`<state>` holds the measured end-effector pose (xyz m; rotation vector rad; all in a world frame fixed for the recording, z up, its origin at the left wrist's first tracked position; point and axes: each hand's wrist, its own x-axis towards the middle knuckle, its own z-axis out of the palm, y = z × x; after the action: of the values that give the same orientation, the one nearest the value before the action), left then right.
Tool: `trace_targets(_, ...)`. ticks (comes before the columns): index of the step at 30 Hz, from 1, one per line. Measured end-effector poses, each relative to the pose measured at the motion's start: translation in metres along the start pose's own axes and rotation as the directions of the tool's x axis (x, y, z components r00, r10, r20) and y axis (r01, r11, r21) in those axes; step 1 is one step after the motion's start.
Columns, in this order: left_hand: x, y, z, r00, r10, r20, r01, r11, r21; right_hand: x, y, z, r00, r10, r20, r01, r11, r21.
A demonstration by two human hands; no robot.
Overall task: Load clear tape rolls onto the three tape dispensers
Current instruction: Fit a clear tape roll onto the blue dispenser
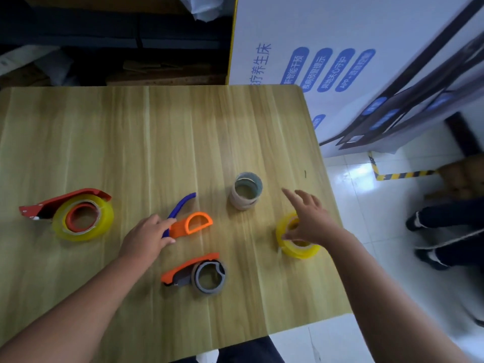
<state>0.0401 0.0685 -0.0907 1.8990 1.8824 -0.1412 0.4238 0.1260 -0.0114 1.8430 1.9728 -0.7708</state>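
Observation:
A red dispenser (pixel 62 200) at the left carries a yellowish clear tape roll (pixel 104 218). In the middle lies an orange and blue dispenser (pixel 195 222) with no roll on it; my left hand (pixel 146 238) rests on its blue handle with fingers curled. Nearer me, a small orange dispenser (pixel 187 265) holds a grey-cored roll (pixel 209 277). A stack of thin, nearly used-up rolls (pixel 246 191) stands upright behind. My right hand (pixel 311 218) hovers with spread fingers over a yellowish tape roll (pixel 298 250) lying flat at the right.
The wooden table (pixel 157 140) ends at its right edge just past the loose roll. A white printed board (pixel 340 48) leans beyond the table's far right corner. A person's legs and shoes (pixel 445 231) are on the tiled floor at the right.

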Motion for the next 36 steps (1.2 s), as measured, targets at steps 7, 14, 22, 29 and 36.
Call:
trace_targets(7,0.005,-0.01,0.014,0.998,0.028,-0.064,-0.027,1.0,0.006,-0.012,0.038,0.034,0.982,-0.06,0.18,0.109,0.956,-0.274)
trace_targets(14,-0.002,-0.012,0.012,0.988,0.099,-0.119,-0.092,0.994,0.066,-0.017,0.039,0.036,0.991,-0.119,0.053,0.127,0.976,-0.179)
trace_targets(22,-0.015,0.032,0.0,0.925,0.272,-0.264,-0.289,0.957,-0.027,-0.032,-0.04,0.018,0.984,-0.142,-0.103,0.145,0.989,0.02)
trace_targets(29,-0.021,0.058,-0.02,0.91,0.265,-0.319,-0.365,0.876,-0.315,-0.024,-0.118,0.039,0.939,-0.335,-0.076,0.329,0.941,-0.083)
trace_targets(36,-0.029,0.023,-0.014,0.914,0.144,-0.378,-0.27,0.913,-0.306,-0.024,-0.143,0.053,0.877,-0.481,-0.003,0.472,0.862,-0.185)
